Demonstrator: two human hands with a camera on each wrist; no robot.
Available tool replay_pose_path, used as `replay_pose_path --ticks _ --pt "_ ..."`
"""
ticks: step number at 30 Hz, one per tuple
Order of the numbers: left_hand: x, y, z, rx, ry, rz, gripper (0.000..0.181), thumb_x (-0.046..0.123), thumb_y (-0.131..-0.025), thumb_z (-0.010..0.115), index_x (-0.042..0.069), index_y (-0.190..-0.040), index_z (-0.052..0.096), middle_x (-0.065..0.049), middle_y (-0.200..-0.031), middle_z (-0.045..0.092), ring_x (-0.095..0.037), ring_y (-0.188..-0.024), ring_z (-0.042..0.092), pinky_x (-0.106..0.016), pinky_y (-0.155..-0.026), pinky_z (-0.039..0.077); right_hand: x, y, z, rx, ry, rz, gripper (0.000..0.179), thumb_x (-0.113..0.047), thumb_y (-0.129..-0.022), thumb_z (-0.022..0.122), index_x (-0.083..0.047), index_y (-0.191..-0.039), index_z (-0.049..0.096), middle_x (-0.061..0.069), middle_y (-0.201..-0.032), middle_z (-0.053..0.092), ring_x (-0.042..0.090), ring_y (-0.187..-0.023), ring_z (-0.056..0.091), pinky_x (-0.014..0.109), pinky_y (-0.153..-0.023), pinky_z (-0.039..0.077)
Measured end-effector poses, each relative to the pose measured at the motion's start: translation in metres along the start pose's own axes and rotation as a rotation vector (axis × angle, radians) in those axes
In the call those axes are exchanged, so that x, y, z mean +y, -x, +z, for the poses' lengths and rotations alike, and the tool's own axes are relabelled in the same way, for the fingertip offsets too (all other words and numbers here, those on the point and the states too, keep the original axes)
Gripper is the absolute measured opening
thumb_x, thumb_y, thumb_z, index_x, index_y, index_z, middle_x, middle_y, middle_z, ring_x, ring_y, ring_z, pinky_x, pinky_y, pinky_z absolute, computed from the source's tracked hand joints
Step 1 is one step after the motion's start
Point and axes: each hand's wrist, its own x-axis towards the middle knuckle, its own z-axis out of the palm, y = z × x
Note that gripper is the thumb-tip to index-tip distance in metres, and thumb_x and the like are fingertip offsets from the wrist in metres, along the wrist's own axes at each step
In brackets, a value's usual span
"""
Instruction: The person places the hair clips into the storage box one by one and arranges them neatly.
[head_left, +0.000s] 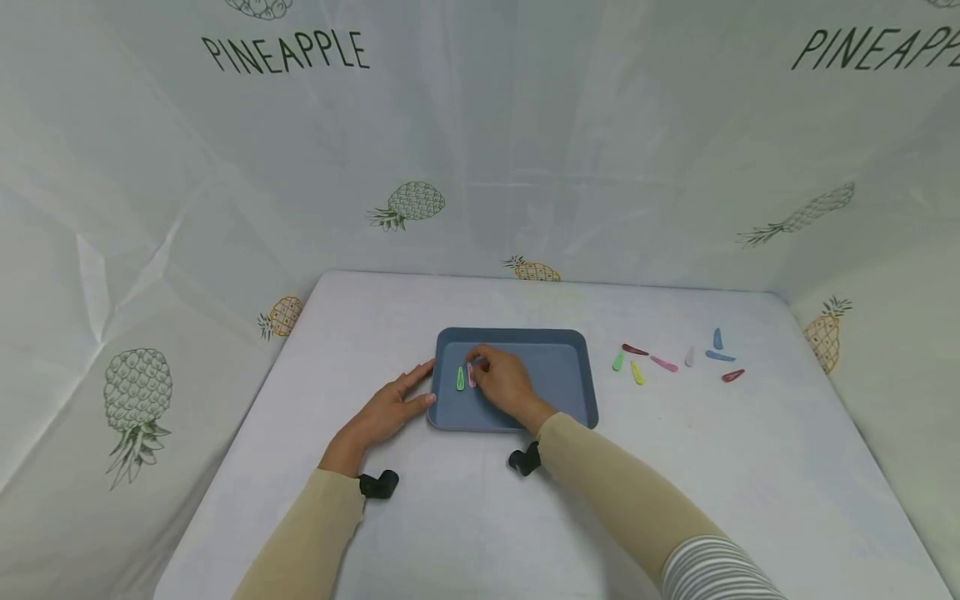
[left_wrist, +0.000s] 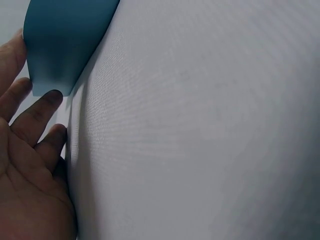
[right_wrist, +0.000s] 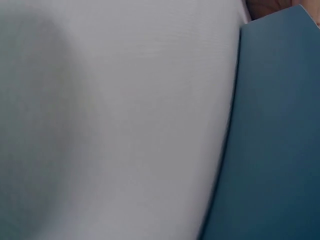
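A blue-grey tray [head_left: 555,379] lies on the table. Inside it, toward the left end, a green hair clip [head_left: 461,379] rests beside a pink hair clip [head_left: 471,375]. My right hand [head_left: 504,379] reaches over the tray, its curled thumb and fingers pinching the pink clip against the tray floor. The right wrist view shows the tray's outer side but not the fingertips. With fingers extended, my left hand [head_left: 390,410] steadies the tray's left edge; its fingers [left_wrist: 37,117] touch the tray wall in the left wrist view.
Right of the tray, several more hair clips are scattered: dark red [head_left: 634,349], green [head_left: 618,361], yellow [head_left: 637,372], pink [head_left: 663,363], pale [head_left: 689,357], blue [head_left: 720,356] and red [head_left: 732,376]. A pineapple-print cloth [head_left: 600,167] hangs behind the white table [head_left: 450,517].
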Motion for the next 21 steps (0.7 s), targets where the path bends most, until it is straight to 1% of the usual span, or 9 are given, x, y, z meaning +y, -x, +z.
replay_pose_path --ticks 4,12,16,21 --pt "0.0002 0.0002 0.0004 -0.002 0.002 0.007 0.07 0.046 -0.104 0.066 0.038 -0.166 0.034 -0.005 -0.176 0.022 -0.041 -0.164 0.003 -0.067 -0.13 0.006 0.0 0.0 0.0021 0.015 0.027 -0.006 0.015 -0.012 -0.101 0.069 -0.016 -0.115 0.074 0.002 -0.093 0.078 0.013 -0.075 0.063 0.031 -0.07 0.052" --pt "-0.0018 -0.0009 0.0005 0.002 -0.008 0.014 0.069 0.045 -0.105 0.065 0.038 -0.166 0.034 -0.006 -0.176 0.022 -0.042 -0.164 0.003 -0.068 -0.13 0.006 -0.003 0.0018 0.0024 0.019 0.088 -0.044 0.013 -0.013 -0.099 0.074 -0.012 -0.111 0.073 0.0 -0.086 0.075 0.012 -0.071 0.062 0.03 -0.067 0.052" --pt "-0.0017 -0.0008 0.0004 0.004 -0.011 0.013 0.069 0.045 -0.105 0.065 0.038 -0.166 0.034 -0.006 -0.176 0.023 -0.042 -0.164 0.003 -0.068 -0.13 0.007 -0.0026 0.0019 0.0037 0.017 0.127 -0.058 0.012 -0.013 -0.098 0.075 -0.01 -0.11 0.074 0.0 -0.086 0.074 0.013 -0.074 0.062 0.031 -0.069 0.053" --pt "-0.0014 -0.0005 0.0005 0.004 -0.011 0.011 0.07 0.046 -0.104 0.065 0.038 -0.166 0.034 -0.006 -0.176 0.022 -0.042 -0.164 0.003 -0.068 -0.13 0.007 -0.0019 0.0016 0.0048 0.01 0.155 -0.063 0.013 -0.013 -0.097 0.076 -0.009 -0.11 0.076 0.003 -0.09 0.073 0.017 -0.08 0.065 0.035 -0.073 0.056"
